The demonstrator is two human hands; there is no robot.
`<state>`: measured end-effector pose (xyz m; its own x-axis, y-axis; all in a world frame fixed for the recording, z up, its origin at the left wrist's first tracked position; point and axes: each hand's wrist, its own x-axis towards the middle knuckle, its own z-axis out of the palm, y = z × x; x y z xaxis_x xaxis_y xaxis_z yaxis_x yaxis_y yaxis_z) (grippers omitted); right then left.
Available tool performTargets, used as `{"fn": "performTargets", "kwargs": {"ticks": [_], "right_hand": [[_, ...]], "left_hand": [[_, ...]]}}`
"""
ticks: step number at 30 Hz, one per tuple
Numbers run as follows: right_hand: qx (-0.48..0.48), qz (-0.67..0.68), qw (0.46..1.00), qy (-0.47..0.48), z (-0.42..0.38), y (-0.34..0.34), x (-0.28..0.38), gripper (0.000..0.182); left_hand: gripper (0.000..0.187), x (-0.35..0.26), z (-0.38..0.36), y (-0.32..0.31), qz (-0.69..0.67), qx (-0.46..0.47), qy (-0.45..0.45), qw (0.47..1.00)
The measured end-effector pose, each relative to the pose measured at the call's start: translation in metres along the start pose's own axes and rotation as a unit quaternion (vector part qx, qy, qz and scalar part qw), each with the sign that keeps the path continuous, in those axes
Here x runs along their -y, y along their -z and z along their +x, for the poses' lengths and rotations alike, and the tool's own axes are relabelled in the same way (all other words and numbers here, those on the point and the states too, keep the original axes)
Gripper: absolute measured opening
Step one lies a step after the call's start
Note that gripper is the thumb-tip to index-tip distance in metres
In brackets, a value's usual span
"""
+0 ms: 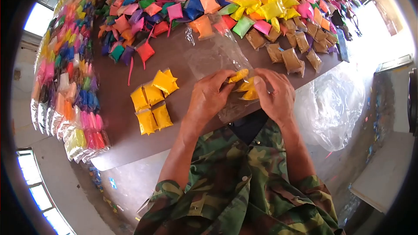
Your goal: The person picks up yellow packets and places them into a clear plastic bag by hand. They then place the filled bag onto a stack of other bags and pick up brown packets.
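Note:
My left hand (212, 93) pinches a small yellow packet (238, 76) between thumb and fingers, near the table's front edge. Facing it, my right hand (277, 95) has its thumb and bent fingers closed on more yellow packets (249, 92), partly hidden behind the hand. A long clear plastic bag (213, 54) lies flat on the table, stretching away from my hands, and film also shows beneath the packets. To the left of my left hand, several matching yellow packets (152, 94) sit together in a loose block.
A heap of many-coloured packets (174, 11) covers the back of the brown table (113, 126). Brown packets (292, 61) lie at the back right. Rows of filled clear bags (74, 91) line the left side. A large clear plastic bag (333, 104) hangs beyond the right edge.

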<state>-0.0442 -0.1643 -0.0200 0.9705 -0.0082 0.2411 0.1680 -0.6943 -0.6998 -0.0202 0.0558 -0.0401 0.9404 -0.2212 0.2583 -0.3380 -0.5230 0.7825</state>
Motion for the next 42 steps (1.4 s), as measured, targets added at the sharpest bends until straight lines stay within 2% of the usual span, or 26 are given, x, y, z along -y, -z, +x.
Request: {"fn": "performTargets", "kwargs": {"ticks": [1,3,7,10,13,16,21,24,28,31,34,37,40,42], "right_hand": [[0.004,-0.022,1.000,0.008,0.006,0.002,-0.001,0.036],[0.007,0.030,1.000,-0.007,0.017,-0.004,-0.006,0.036],[0.024,0.129,0.991,0.009,0.037,-0.024,-0.026,0.034],[0.068,0.272,0.958,-0.059,0.040,-0.038,-0.035,0.034],[0.043,0.303,0.950,-0.056,0.036,-0.042,-0.036,0.032],[0.026,0.383,0.918,-0.101,0.040,-0.040,-0.033,0.031],[0.020,0.370,0.922,-0.114,0.044,-0.040,-0.033,0.029],[0.033,0.362,0.925,-0.116,0.045,-0.039,-0.032,0.029],[0.063,0.376,0.916,-0.122,0.042,-0.039,-0.024,0.027],[0.110,0.385,0.912,-0.089,0.036,-0.048,-0.023,0.027],[0.077,0.325,0.939,-0.087,0.037,-0.045,-0.020,0.025],[-0.024,0.343,0.937,-0.062,0.035,-0.044,-0.028,0.024],[0.000,0.280,0.954,-0.110,0.022,-0.033,-0.030,0.024],[0.000,0.204,0.977,-0.062,0.012,-0.031,-0.023,0.024]], "left_hand": [[0.036,0.001,-0.001,-0.001,0.004,-0.010,-0.022,1.000],[0.037,0.002,0.001,-0.002,0.012,-0.029,-0.068,0.997],[0.034,0.001,0.004,-0.004,0.021,-0.036,-0.088,0.995],[0.032,-0.003,0.004,-0.004,0.035,-0.035,-0.091,0.995],[0.030,-0.002,0.007,-0.006,0.045,-0.023,-0.114,0.992],[0.027,-0.001,0.011,-0.004,0.033,0.009,-0.116,0.993],[0.027,0.006,0.019,-0.010,0.004,0.037,-0.132,0.991],[0.030,0.008,0.018,-0.012,-0.082,0.031,-0.067,0.994],[0.033,0.000,0.006,-0.004,-0.046,0.018,-0.048,0.998],[0.032,0.001,-0.011,0.003,-0.029,-0.001,-0.041,0.999],[0.037,0.003,-0.015,0.006,-0.009,-0.005,-0.042,0.999],[0.039,-0.003,-0.013,0.009,-0.039,0.003,-0.002,0.999],[0.040,-0.003,-0.013,0.009,-0.083,0.008,0.024,0.996],[0.039,-0.001,-0.010,0.014,-0.072,0.016,0.008,0.997]]}}
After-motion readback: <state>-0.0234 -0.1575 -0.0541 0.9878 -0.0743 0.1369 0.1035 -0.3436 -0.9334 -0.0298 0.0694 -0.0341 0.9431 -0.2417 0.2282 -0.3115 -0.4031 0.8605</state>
